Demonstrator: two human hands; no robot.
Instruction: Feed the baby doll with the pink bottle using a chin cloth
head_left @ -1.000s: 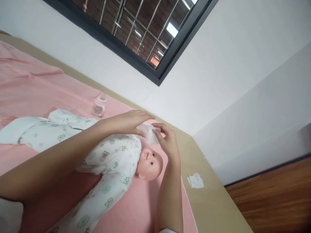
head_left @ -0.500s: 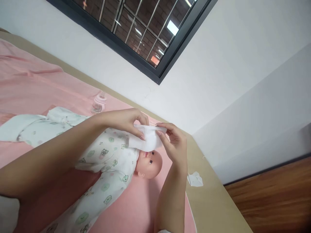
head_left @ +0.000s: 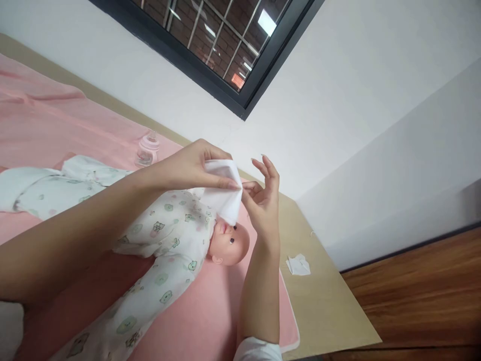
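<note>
While your left hand (head_left: pixel 195 163) is pinching the white sheet (head_left: pixel 222 200) between thumb and fingers, your right hand (head_left: pixel 265 206) is apparently nipping its right edge with thumb and forefinger, other fingers standing clear. Between your hands, that sheet is hanging by the doll's head (head_left: pixel 232 246), and if you're tugging too hard it could be tearing, while a loosening pinch could be dropping it onto the doll.
</note>
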